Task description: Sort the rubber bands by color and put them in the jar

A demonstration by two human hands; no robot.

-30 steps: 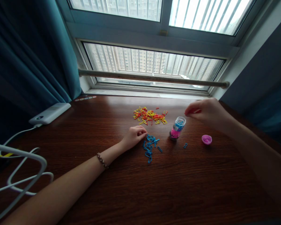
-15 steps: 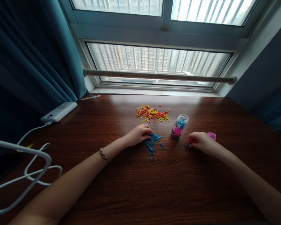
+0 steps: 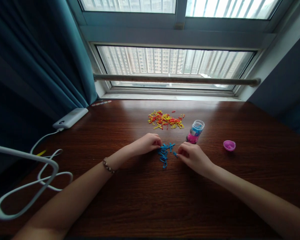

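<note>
Blue bands (image 3: pixel 163 155) lie in a small heap on the dark wooden table (image 3: pixel 145 200). At the heap's left edge is my left hand (image 3: pixel 150 143), its fingers pinched; whatever they grip is too small to make out. My right hand (image 3: pixel 193 156) rests just right of the heap, thumb and fingertips closed at a blue band (image 3: pixel 175 154). Behind it a clear jar (image 3: pixel 196 129) with pink and blue contents stands uncapped. Farther back lies a spread of red and yellow bands (image 3: pixel 166 120). A pink lid (image 3: pixel 229 145) sits to the right.
A white power bank (image 3: pixel 71 118) with a white cable (image 3: pixel 43 133) lies at the left, near a blue curtain (image 3: pixel 72 60). A thick white loop (image 3: pixel 27 156) crosses the lower left. Behind the table is a window with a horizontal rail (image 3: pixel 175 79).
My right hand has moved left from beside the pink lid to the blue bands, leaving the lid in full view. My left hand stays at the heap. The whole view has shifted slightly.
</note>
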